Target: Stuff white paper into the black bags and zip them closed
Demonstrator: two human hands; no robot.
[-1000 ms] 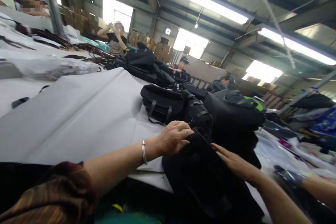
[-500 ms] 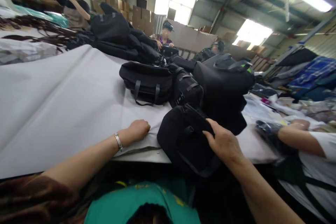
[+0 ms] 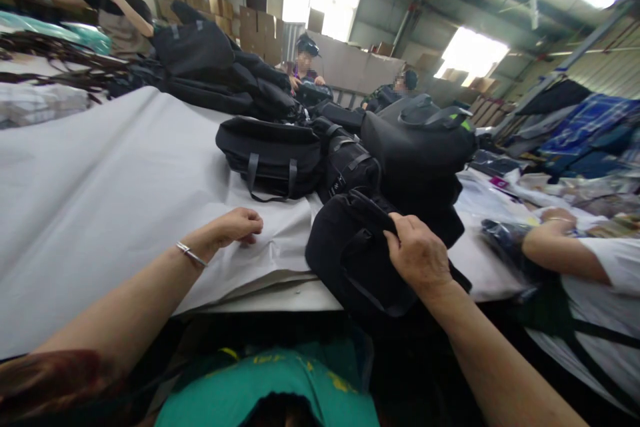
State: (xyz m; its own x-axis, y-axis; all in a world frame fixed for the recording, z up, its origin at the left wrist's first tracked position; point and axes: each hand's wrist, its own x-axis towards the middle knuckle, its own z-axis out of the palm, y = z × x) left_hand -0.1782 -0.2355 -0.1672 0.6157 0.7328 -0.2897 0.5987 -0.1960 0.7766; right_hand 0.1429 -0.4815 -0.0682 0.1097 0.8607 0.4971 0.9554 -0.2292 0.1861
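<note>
My right hand (image 3: 419, 255) grips the upper edge of a black bag (image 3: 345, 253), thumb on the near side. The bag is tilted at the table's front edge, its lower part hanging over, and a strap loop shows on its face. My left hand (image 3: 239, 225) is over the white table covering, apart from the bag, with its fingers curled together and nothing visible in them. A black handbag with two grey handles (image 3: 273, 153) lies just beyond. Beside it is a black bag with straps and a white print (image 3: 353, 163).
A large black bag (image 3: 417, 140) stands behind on the right, and more black bags (image 3: 200, 67) are heaped at the back left. White sheeting (image 3: 125, 193) covers the table. A co-worker's arm (image 3: 555, 247) is at the right, by a plastic-wrapped dark item (image 3: 505, 240).
My left hand has moved left and slightly up, away from the black bag. My right hand keeps its hold; the bag has shifted slightly up and its lower end lies farther right.
</note>
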